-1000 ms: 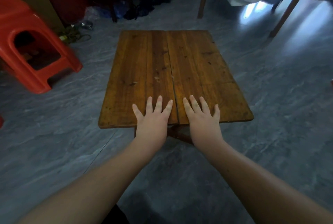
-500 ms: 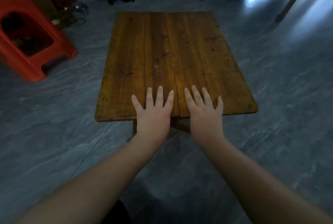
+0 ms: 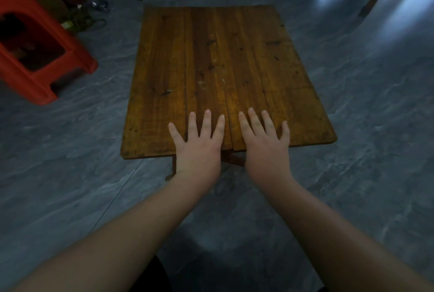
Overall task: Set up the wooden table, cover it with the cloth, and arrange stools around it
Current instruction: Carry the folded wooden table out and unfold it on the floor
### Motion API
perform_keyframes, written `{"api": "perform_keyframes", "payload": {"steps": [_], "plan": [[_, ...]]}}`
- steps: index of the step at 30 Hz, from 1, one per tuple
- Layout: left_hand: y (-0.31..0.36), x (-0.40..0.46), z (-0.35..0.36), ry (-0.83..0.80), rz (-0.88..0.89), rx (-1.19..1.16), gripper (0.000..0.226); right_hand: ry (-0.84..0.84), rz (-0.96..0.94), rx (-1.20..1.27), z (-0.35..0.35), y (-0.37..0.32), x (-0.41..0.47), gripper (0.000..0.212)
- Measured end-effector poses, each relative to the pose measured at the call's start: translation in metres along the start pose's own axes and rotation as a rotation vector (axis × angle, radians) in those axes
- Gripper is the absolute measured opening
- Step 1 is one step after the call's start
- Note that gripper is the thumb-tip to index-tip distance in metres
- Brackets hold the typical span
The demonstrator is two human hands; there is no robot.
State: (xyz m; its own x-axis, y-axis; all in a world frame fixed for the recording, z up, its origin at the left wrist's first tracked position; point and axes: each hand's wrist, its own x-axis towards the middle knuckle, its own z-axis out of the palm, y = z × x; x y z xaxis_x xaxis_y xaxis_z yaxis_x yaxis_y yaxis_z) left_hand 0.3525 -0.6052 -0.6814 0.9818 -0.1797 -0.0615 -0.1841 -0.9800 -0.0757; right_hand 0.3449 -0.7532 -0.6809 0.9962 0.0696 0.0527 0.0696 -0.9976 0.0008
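Both palms still flat on the table
Left hand and right hand, fingers spread, keep pressing the wooden table; red stool unmoved.

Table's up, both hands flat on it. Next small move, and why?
Probably lift both hands off and go for the cloth. The left hand and right hand lie open, holding nothing, at the near edge of the wooden table, whose top is bare. No cloth is in view; one red stool sits off left.
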Motion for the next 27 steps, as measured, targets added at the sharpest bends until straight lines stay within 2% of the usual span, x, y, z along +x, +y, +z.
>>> {"api": "perform_keyframes", "payload": {"steps": [4, 11, 16, 20, 27], "plan": [[-0.002, -0.002, -0.007, -0.037, 0.02, -0.066, 0.093, -0.128, -0.042, 0.061, -0.009, 0.007, 0.002, 0.096], [-0.017, -0.007, -0.024, -0.204, 0.09, -0.259, 0.078, -0.328, -0.079, 0.281, -0.033, 0.021, 0.002, 0.086], [-0.01, -0.009, -0.029, -0.246, 0.052, -0.17, 0.067, -0.294, -0.046, 0.304, -0.027, 0.02, -0.001, 0.066], [-0.008, -0.007, -0.021, -0.228, 0.039, -0.129, 0.068, -0.236, -0.039, 0.246, -0.014, 0.019, -0.005, 0.066], [-0.014, -0.005, -0.02, -0.308, 0.072, -0.156, 0.066, -0.276, -0.038, 0.206, -0.014, 0.017, -0.006, 0.067]]}}
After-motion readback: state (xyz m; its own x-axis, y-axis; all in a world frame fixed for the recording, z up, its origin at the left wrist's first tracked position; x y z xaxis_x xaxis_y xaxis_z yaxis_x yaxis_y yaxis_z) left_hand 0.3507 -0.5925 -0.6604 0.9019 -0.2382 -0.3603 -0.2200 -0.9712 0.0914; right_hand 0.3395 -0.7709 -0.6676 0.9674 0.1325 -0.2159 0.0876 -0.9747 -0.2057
